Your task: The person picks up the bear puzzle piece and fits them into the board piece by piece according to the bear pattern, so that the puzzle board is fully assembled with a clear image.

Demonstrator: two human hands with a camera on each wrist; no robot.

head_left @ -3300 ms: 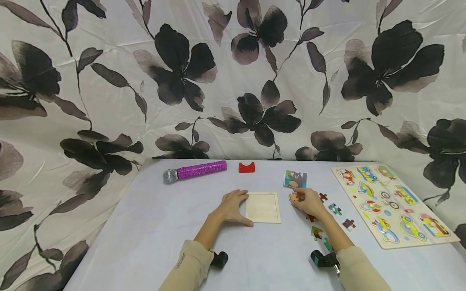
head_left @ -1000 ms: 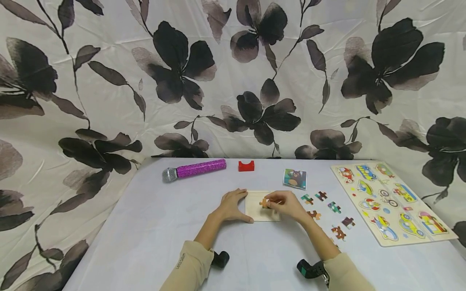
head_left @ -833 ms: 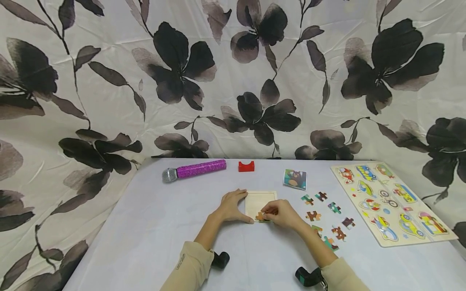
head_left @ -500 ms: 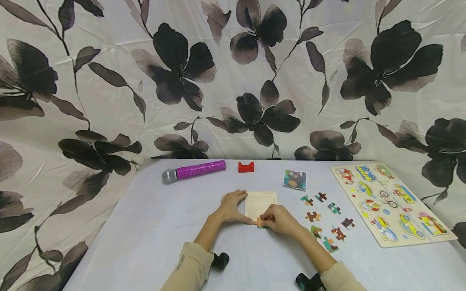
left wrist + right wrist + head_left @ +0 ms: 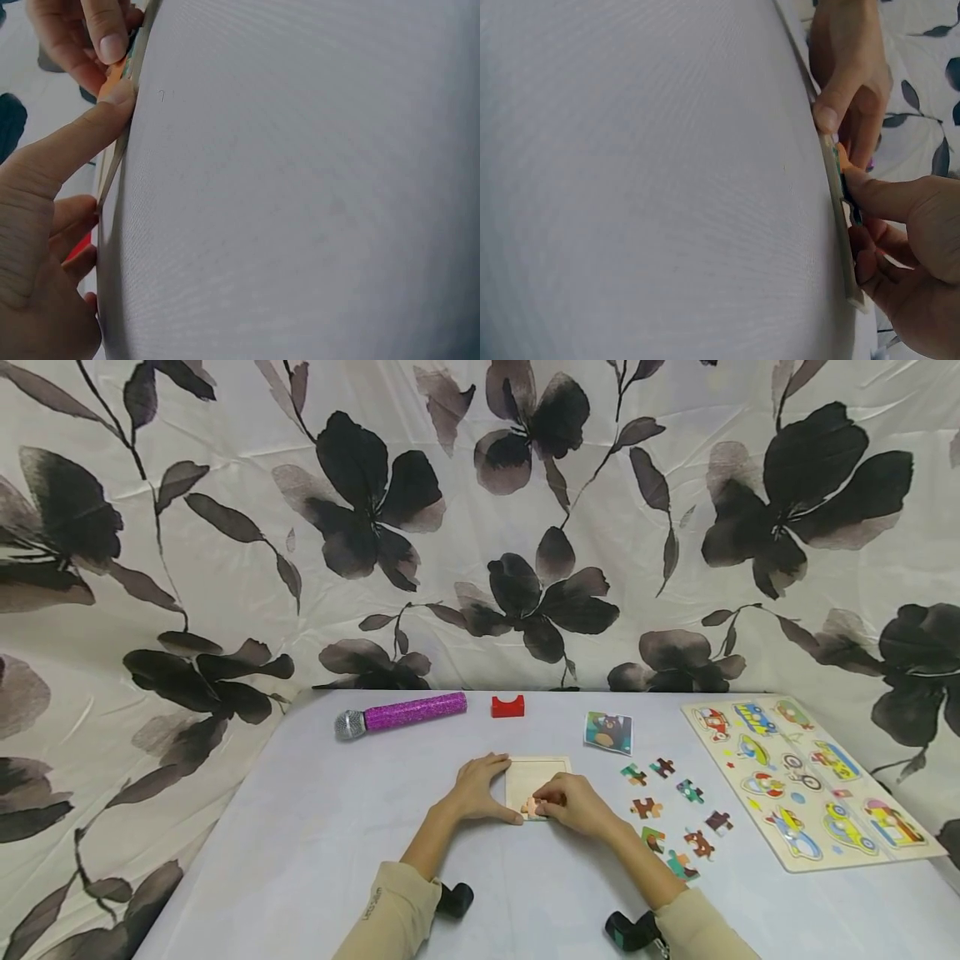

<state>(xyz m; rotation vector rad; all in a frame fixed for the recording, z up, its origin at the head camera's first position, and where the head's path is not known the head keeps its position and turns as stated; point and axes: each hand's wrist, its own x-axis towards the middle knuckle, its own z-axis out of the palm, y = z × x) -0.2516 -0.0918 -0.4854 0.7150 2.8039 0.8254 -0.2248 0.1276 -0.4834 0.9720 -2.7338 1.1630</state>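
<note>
Hands at the tray
Right hand (image 5: 577,806) pinches piece (image 5: 531,807) into tray (image 5: 536,770) corner; left hand (image 5: 476,787), fingers straight, steadies it

Both forearms stretched forward and converging, sleeves at the wrists; left hand (image 5: 477,787) flat, thumb extended; right hand (image 5: 576,803) curled, fingertips pinching.

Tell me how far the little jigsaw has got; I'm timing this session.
Barely started. The wooden tray shows bare wood, with no piece visibly seated. In hand: the right hand has an orange piece in its grip at the tray's near-left corner, while the left hand steadies the tray's left edge. Left: seven loose pieces on the table, beside the bear picture.
</note>
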